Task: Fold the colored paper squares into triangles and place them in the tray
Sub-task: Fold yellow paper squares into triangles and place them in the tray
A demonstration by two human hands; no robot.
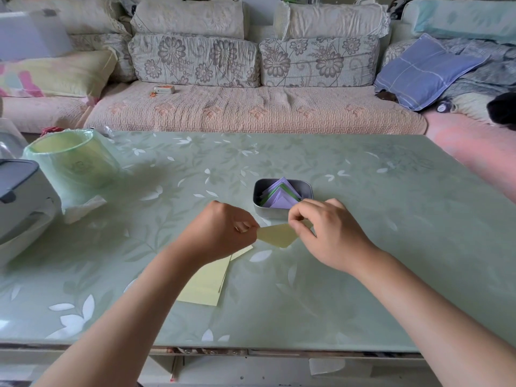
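A pale yellow paper piece (277,235) hangs just above the table between both hands. My left hand (220,233) pinches its left corner with curled fingers. My right hand (326,233) pinches its right end between thumb and fingers. Just behind them sits a small grey metal tray (305,188) with several folded purple and green paper triangles (280,196) inside. A stack of yellow paper squares (205,283) lies on the table under my left forearm, partly hidden by it.
A green-lined bin (69,160) and a grey appliance (19,196) stand at the table's left, with a crumpled tissue (83,208) beside them. The glass table's front edge (251,349) is near me. A sofa with cushions (251,107) runs behind the table.
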